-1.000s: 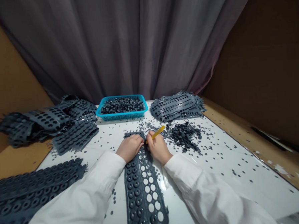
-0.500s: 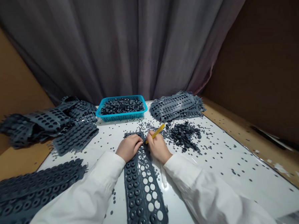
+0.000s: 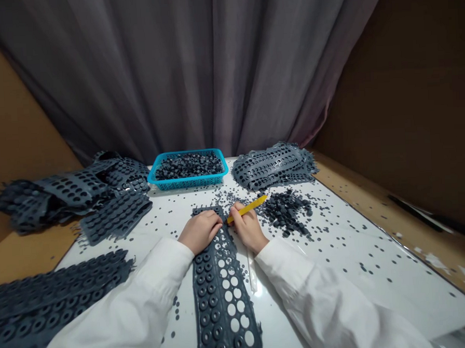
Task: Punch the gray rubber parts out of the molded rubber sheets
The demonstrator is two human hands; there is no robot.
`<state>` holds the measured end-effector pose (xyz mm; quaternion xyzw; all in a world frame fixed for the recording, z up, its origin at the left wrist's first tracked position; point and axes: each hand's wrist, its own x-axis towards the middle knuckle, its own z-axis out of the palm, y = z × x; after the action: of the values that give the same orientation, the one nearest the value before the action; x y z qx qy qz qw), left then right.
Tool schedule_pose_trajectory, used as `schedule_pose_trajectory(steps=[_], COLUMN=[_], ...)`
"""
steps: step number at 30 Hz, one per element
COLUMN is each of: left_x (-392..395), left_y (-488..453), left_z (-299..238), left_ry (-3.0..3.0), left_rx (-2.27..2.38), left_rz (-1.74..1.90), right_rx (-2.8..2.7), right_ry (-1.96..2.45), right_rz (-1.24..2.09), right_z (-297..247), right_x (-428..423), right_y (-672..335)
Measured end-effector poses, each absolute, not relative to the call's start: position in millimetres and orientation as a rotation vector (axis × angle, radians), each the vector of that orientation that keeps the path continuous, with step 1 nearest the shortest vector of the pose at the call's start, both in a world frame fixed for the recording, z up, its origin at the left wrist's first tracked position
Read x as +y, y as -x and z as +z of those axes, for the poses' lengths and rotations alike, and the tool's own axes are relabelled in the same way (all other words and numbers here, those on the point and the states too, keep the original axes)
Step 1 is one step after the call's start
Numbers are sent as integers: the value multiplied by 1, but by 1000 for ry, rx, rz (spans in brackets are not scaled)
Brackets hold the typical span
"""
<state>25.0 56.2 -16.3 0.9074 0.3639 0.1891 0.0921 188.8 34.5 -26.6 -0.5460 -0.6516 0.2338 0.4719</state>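
A dark grey rubber sheet (image 3: pixel 219 299) lies lengthwise before me, with raised rings along its left side and round holes along its right. My left hand (image 3: pixel 204 230) grips the sheet near its far end, fingers curled and pressed together. Beside it, my right hand (image 3: pixel 248 229) is closed around a slim yellow tool (image 3: pixel 253 206), whose back end points up to the right. The tool's working tip is down at the sheet's right edge, mostly hidden by my fingers. Small dark rubber pieces (image 3: pixel 287 210) are heaped to the right of that hand.
A blue basket (image 3: pixel 188 182) full of dark pieces stands at the back. Punched sheets (image 3: pixel 273 165) are stacked at back right, more (image 3: pixel 73 190) at back left. Ringed sheets (image 3: pixel 56 302) lie at front left. Tiny discs litter the white table (image 3: pixel 364 302); a pale strip (image 3: pixel 252 274) lies beside the sheet.
The yellow tool has tilted lower, its back end swinging right and down. My right hand has turned slightly with it; the left hand holds nearly the same place.
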Motion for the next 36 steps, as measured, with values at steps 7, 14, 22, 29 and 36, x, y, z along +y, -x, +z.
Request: schedule_pose_trajectory(steps=[7, 14, 22, 29, 36], left_x=[55, 55, 56, 56, 55], left_y=[-25, -22, -23, -23, -24], left_z=[-14, -13, -14, -13, -13], left_ry=[-2688, -2656, -2631, -2629, -2650], left_rx=[1079, 1081, 1075, 1092, 1112], left_rz=[569, 588, 616, 575, 540], right_rx=[-1646, -1706, -1628, -1677, -1715], right_ry=[1316, 1277, 1262, 1274, 1307], right_rz=[592, 689, 743, 691, 651], right_z=[-27, -27, -27, -27, -26], right_x=[35, 34, 33, 34, 32], right_y=[-189, -194, -194, -193, -192])
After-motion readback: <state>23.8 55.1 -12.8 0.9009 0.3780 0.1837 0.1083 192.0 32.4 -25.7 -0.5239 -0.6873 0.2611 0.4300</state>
